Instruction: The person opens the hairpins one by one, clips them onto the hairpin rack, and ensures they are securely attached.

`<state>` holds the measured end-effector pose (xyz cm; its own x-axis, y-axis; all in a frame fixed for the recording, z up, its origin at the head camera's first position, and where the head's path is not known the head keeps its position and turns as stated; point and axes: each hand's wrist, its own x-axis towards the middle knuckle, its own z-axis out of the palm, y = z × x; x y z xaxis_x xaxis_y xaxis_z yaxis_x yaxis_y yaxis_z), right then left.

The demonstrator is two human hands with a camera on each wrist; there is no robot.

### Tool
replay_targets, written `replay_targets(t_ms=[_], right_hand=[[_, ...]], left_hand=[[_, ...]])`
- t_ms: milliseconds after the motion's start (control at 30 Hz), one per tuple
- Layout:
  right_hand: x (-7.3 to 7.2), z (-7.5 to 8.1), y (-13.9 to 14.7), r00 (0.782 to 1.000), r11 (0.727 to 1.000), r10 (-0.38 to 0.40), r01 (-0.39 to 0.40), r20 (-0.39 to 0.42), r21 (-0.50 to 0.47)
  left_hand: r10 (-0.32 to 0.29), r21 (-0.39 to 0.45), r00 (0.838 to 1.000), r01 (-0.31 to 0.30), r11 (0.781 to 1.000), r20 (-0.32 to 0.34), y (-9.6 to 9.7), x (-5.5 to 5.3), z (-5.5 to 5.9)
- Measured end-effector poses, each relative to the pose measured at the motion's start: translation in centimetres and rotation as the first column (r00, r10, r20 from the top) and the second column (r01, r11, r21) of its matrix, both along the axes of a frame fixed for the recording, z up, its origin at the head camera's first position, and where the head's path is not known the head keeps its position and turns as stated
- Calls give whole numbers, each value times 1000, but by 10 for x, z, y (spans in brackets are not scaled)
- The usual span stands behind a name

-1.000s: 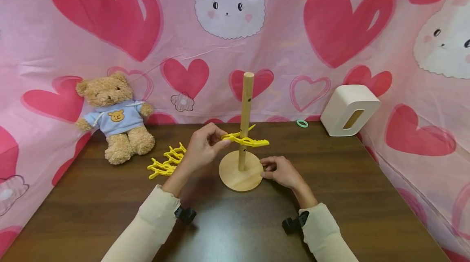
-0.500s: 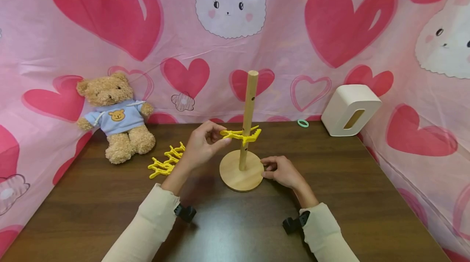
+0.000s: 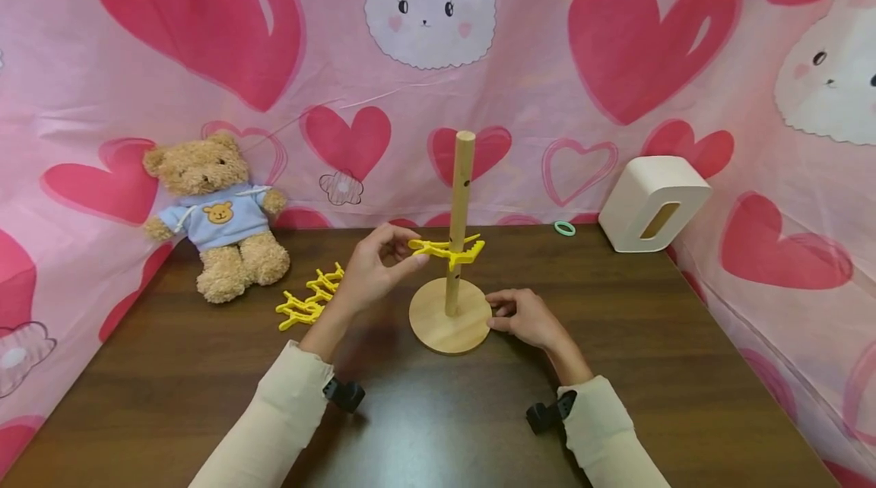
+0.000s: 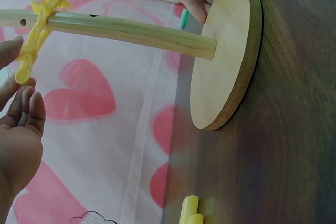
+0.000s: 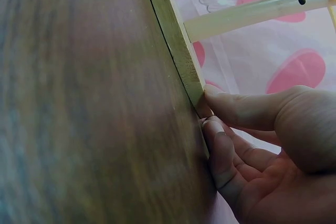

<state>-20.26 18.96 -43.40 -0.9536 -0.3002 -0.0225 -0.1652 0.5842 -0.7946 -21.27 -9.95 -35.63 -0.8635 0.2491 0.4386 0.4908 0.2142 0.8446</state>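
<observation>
A round wooden post (image 3: 461, 191) with small dark holes rises from a disc-shaped wooden base (image 3: 438, 324) on the table. Around the post, somewhat below its middle, sits a yellow plastic clip (image 3: 460, 255), its toothed arms lying on both sides of the wood. My left hand (image 3: 375, 264) holds the clip's handle end between thumb and fingers, as the left wrist view also shows. At the base's right edge, my right hand (image 3: 528, 318) pinches the rim, thumb on top and fingertips at the lower edge in the right wrist view.
Several more yellow clips (image 3: 301, 312) lie in a group left of my left hand, partly hidden by it. A teddy bear (image 3: 219, 218) leans at the back left. A white box (image 3: 650, 203) and a small mint-green ring (image 3: 564, 229) are at the back right.
The clip's toothed arms, which reached farther past the post a second ago, now sit around it. The post top tilted slightly right, then came back. My right hand stayed at the base.
</observation>
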Motion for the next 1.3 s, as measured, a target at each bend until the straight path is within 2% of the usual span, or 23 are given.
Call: replay_targets(t_ms=[433, 567, 900, 1300], right_hand=[[-1, 0, -1, 1000, 1000, -6, 6, 23, -7], [-2, 0, 0, 1000, 1000, -1, 1, 19, 2], [-1, 1, -1, 1000, 1000, -6, 5, 19, 7], [3, 3, 2, 1000, 999, 17, -17, -14, -39]], left_hand=[[-2, 19, 998, 1, 1000, 58, -10, 2, -1], [1, 10, 998, -2, 1000, 71, -21, 3, -3], [79, -34, 993, -76, 996, 84, -55, 5, -12], [115, -62, 990, -110, 992, 78, -81, 10, -14]])
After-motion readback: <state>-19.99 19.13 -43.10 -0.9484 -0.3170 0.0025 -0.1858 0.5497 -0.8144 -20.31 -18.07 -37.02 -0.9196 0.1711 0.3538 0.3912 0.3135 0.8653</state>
